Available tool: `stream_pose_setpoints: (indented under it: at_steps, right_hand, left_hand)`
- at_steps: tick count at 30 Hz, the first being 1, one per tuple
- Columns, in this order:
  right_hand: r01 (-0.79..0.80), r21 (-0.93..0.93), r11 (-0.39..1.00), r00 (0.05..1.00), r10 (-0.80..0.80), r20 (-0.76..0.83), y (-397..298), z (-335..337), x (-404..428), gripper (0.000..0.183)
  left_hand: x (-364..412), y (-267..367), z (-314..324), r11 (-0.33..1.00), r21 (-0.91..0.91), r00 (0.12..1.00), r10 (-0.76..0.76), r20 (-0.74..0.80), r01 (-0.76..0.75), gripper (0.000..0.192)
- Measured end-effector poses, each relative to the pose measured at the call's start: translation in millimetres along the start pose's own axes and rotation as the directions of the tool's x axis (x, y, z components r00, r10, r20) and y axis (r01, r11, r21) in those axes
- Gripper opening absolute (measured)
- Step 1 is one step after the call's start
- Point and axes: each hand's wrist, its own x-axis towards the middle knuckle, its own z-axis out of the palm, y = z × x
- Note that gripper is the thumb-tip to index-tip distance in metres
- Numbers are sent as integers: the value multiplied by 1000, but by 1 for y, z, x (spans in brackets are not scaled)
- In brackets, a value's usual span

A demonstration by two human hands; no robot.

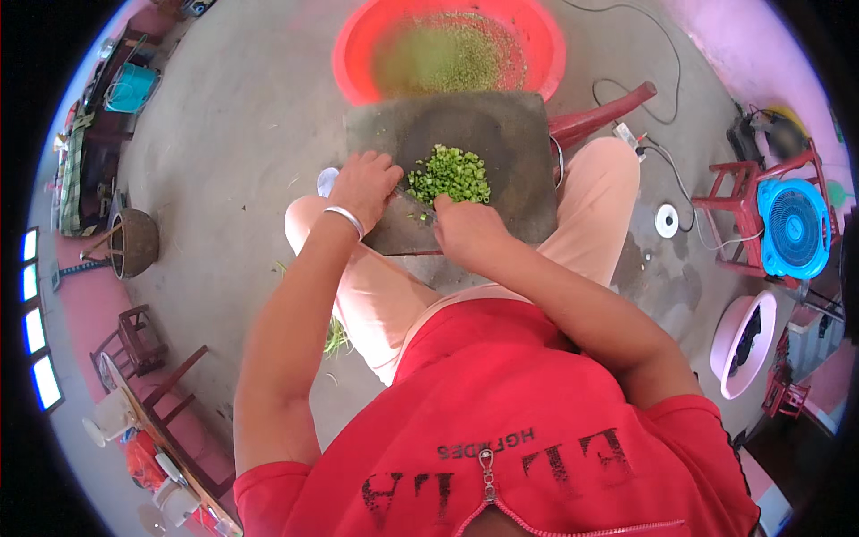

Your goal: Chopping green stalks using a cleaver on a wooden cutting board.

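On a dark, worn chopping board (pixel 523 134) between my knees lies a heap of chopped green vegetable pieces (pixel 453 176). My right hand (pixel 470 231) is closed around the handle end of a knife (pixel 415 203), whose blade lies low at the heap's near left edge. At the board's left edge, my left hand (pixel 368 184) rests with bent fingers close to the far end of the blade; whether it touches the blade cannot be told. A few green bits lie by the blade. Part of the knife is hidden by both hands.
A large red basin (pixel 553 40) with finely chopped green matter stands just beyond the board. A red wooden leg (pixel 611 111) juts out at the board's right. A power strip (pixel 627 137) with cables lies on the floor past my right knee, near a blue fan (pixel 795 228).
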Motion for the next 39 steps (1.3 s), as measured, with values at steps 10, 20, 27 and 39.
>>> stream_pose_setpoints:
  at_steps: [10, 20, 27, 39]
  right_hand:
    - [-30, -73, 997, 997, 25, -79, 33, -65, -16, 27]
    - [260, -385, 886, 965, -227, 130, 50, -96, -18, 26]
    - [441, -512, 737, 897, -347, 272, 49, -94, 18, 21]
    - [325, -473, 819, 938, -215, 272, 83, -74, 16, 26]
  left_hand:
    - [-42, 95, 50, 601, -691, 711, -681, -178, 402, 54]
    - [-19, 72, 88, 241, -960, 440, -884, -155, 146, 15]
    - [-5, 22, 107, 560, -696, 302, -829, -471, 450, 30]
    - [6, 20, 108, 316, -637, 353, -933, -73, 703, 44]
